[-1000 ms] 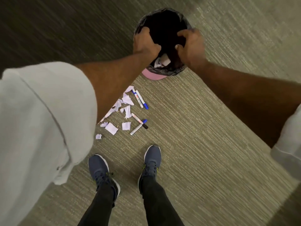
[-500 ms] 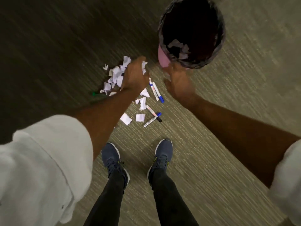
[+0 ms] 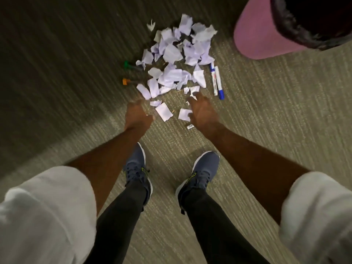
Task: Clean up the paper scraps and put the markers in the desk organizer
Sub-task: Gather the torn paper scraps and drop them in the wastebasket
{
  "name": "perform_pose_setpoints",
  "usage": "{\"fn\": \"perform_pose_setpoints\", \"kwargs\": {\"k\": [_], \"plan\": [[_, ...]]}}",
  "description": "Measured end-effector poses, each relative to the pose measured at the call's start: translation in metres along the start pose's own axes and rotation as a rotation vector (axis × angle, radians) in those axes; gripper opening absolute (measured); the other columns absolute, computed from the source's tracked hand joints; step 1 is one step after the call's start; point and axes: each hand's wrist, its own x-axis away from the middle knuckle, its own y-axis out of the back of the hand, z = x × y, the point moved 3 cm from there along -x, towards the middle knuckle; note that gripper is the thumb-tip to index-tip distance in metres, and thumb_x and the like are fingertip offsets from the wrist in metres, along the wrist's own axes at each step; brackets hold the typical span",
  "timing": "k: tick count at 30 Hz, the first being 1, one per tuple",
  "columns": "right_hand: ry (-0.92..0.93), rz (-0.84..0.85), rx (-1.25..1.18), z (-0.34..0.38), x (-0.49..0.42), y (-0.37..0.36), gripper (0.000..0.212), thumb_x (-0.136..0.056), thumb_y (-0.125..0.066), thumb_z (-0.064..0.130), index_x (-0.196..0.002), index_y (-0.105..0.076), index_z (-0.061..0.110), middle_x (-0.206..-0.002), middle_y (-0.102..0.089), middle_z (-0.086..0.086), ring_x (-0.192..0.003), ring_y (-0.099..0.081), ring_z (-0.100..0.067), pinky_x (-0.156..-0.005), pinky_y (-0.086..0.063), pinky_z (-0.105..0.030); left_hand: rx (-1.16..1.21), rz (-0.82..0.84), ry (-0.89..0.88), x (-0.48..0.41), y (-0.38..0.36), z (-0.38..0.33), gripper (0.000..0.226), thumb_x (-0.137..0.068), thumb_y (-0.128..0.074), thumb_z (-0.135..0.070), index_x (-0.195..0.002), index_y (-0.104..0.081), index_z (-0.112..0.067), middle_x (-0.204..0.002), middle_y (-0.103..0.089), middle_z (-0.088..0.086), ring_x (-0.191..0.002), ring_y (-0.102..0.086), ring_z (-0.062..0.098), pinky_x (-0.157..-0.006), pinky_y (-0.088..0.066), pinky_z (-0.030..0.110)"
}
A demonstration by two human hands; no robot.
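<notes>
ribbed, grey-green carpet [image 3: 285, 130] fills the view, its left side in shadow and smeared by motion. loose white sleeves [image 3: 47, 206] are cut off at both bottom corners. at top right a pink bin [image 3: 255, 31] with a crinkled black liner [image 3: 289, 29] is cropped by the edge, so its inside is not readable. the paper scraps [image 3: 172, 54], torn and crumpled white pieces, lie heaped on the carpet left of the bin, with a few flat bits strewn nearer the dark blue shoes [image 3: 138, 168]. the left hand [image 3: 137, 116] hovers at the heap's near edge, fingertips blurred but stretched forward and holding nothing. the right hand [image 3: 203, 114] is spread loose over the strewn bits, also holding nothing. two slim white markers [image 3: 217, 80] with blue caps lie side by side just right of the heap. a green cap [image 3: 126, 64] and an orange cap [image 3: 125, 81] poke out at its left, their barrels hidden under paper.
</notes>
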Motion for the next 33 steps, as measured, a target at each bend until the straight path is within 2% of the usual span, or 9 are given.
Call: {"fn": "perform_pose_setpoints", "kwargs": {"k": [3,9,12,14,16,19,23,27,33], "plan": [[0.027,0.013,0.018,-0.005,-0.006,-0.044,0.059,-0.090,-0.061,0.005,-0.145,-0.043,0.007,-0.151,-0.037,-0.023,-0.136,-0.040,-0.042,-0.116,-0.029,-0.045,0.036,0.015,0.116,-0.004,-0.032,0.037,0.065,-0.080,-0.081,-0.020,-0.137,-0.052,-0.008,-0.136,-0.050,0.022,-0.127,-0.048,0.035,-0.108,-0.038,0.035],[0.083,0.042,0.128,-0.018,-0.025,-0.106,0.056,-0.094,-0.055,0.007,-0.148,-0.041,0.015,-0.155,-0.033,-0.022,-0.136,-0.039,-0.042,-0.114,-0.033,-0.046,0.045,-0.032,0.055,-0.028,-0.084,0.072,0.053,-0.076,-0.083,-0.023,-0.123,-0.061,-0.010,-0.140,-0.048,0.018,-0.133,-0.043,0.034,-0.116,-0.032,0.037],[0.110,0.009,0.163,-0.023,-0.030,-0.120,0.053,-0.093,-0.055,0.006,-0.144,-0.044,0.016,-0.153,-0.035,-0.021,-0.134,-0.041,-0.041,-0.112,-0.036,-0.046,0.114,-0.190,-0.072,-0.039,-0.093,0.077,0.033,-0.078,-0.074,-0.008,-0.110,-0.068,-0.009,-0.129,-0.053,0.019,-0.118,-0.055,0.032,-0.109,-0.041,0.036],[0.110,-0.038,0.170,-0.026,-0.033,-0.121,0.049,-0.091,-0.056,0.003,-0.138,-0.049,0.016,-0.148,-0.039,-0.019,-0.130,-0.044,-0.039,-0.107,-0.039,-0.045,0.070,-0.189,-0.130,-0.040,-0.093,0.069,0.023,-0.083,-0.067,-0.001,-0.106,-0.071,-0.002,-0.119,-0.058,0.024,-0.110,-0.057,0.036,-0.104,-0.044,0.040],[0.109,-0.046,0.176,-0.028,-0.037,-0.117,0.047,-0.090,-0.057,0.002,-0.135,-0.052,0.016,-0.144,-0.043,-0.017,-0.126,-0.046,-0.037,-0.104,-0.042,-0.045,0.045,-0.201,-0.176,-0.040,-0.090,0.061,0.020,-0.083,-0.064,0.004,-0.101,-0.072,0.001,-0.108,-0.062,0.027,-0.102,-0.059,0.041,-0.094,-0.049,0.045],[0.126,-0.072,0.106,-0.028,-0.042,-0.105,0.053,-0.081,-0.062,-0.005,-0.131,-0.054,0.010,-0.138,-0.047,-0.018,-0.117,-0.051,-0.037,-0.098,-0.048,-0.049,0.106,-0.208,-0.227,-0.040,-0.086,0.058,0.024,-0.082,-0.066,-0.001,-0.105,-0.070,-0.007,-0.106,-0.062,0.019,-0.097,-0.061,0.035,-0.087,-0.051,0.043],[0.049,-0.158,0.030,-0.027,-0.055,-0.076,0.074,-0.074,-0.068,-0.012,-0.140,-0.044,0.011,-0.143,-0.040,-0.012,-0.117,-0.052,-0.032,-0.091,-0.056,-0.042,-0.029,-0.067,-0.453,-0.033,-0.083,0.027,0.042,-0.083,-0.075,-0.015,-0.124,-0.065,-0.013,-0.125,-0.063,0.011,-0.117,-0.057,0.028,-0.100,-0.048,0.040],[0.050,-0.150,0.100,-0.033,-0.075,-0.058,0.083,-0.074,-0.071,-0.006,-0.146,-0.039,0.019,-0.156,-0.028,-0.014,-0.137,-0.036,-0.036,-0.104,-0.050,-0.043,-0.308,-0.012,-0.601,-0.039,-0.083,0.000,0.029,-0.082,-0.079,-0.029,-0.110,-0.076,-0.021,-0.121,-0.063,0.006,-0.119,-0.052,0.027,-0.102,-0.044,0.043],[0.025,-0.002,0.278,-0.046,-0.094,-0.075,0.098,-0.084,-0.070,0.002,-0.156,-0.013,0.035,-0.166,-0.003,-0.009,-0.151,-0.011,-0.041,-0.108,-0.046,-0.051,-0.448,0.094,-0.600,-0.053,-0.101,0.011,0.021,-0.081,-0.080,-0.018,-0.101,-0.079,-0.025,-0.160,-0.029,0.006,-0.151,-0.016,0.033,-0.113,-0.037,0.056]]}}
